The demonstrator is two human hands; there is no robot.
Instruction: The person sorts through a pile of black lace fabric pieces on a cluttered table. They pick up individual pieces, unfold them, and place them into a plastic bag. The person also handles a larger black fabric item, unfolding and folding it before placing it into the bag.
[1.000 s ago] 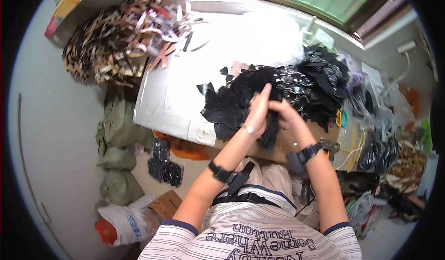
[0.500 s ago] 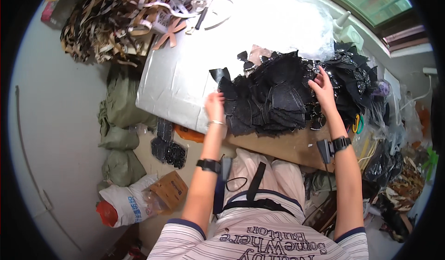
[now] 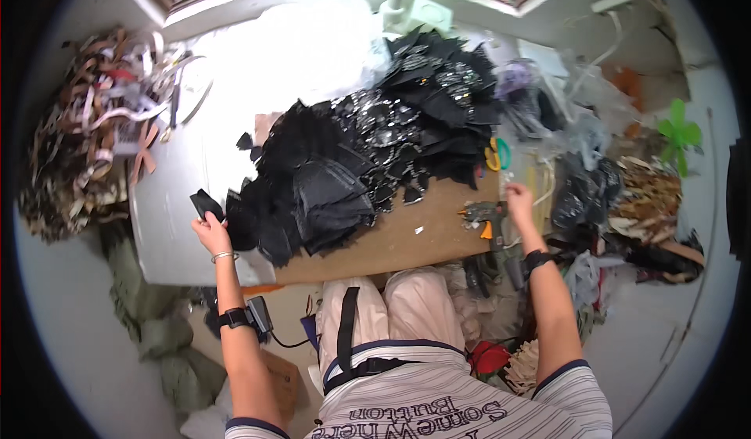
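At far left, a tangled heap of brown and white straps (image 3: 94, 150) lies at the desk's (image 3: 407, 240) edge. Your left hand (image 3: 210, 232) rests on the pale sheet (image 3: 168, 228) covering the desk's left part, its grip pinched on a small black fabric piece (image 3: 205, 203) just beside the large pile of black fabric pieces (image 3: 328, 181). The pile spreads up and right into shiny black patches (image 3: 438, 87). Right of it lie yellow-and-green-handled scissors (image 3: 497, 155). Your right hand (image 3: 518, 203) reaches a glue gun (image 3: 483, 217) on the bare brown desk; you cannot tell whether its grip is closed on it. Plastic bags (image 3: 587, 189) clutter the far right.
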